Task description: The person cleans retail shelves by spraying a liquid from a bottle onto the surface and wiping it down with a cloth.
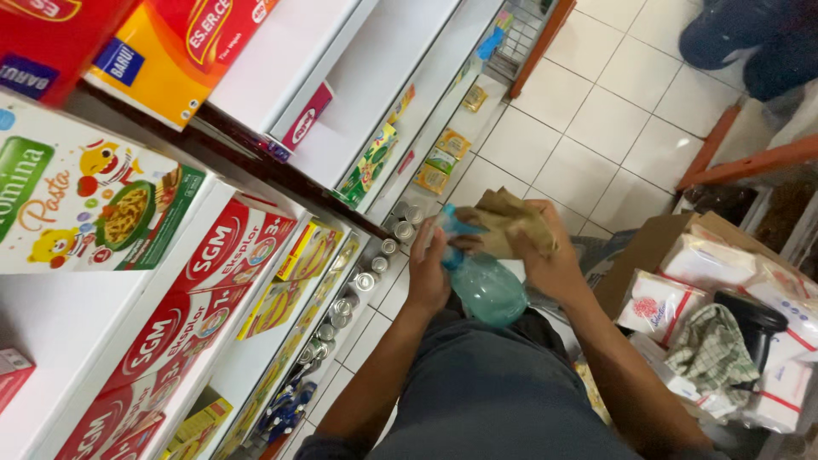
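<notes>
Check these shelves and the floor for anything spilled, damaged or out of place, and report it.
Nothing looks spilled or broken. The only oddity is a checked cloth draped over the white packets in the open cardboard box on the floor. The left hand holds a blue spray bottle; the right hand holds a brown rag.

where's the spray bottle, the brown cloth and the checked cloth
spray bottle (487, 290), head view, on the pale green rounded body below the hands
brown cloth (511, 223), head view, on the crumpled middle above the right hand
checked cloth (711, 349), head view, on the draped fold over the box
</notes>
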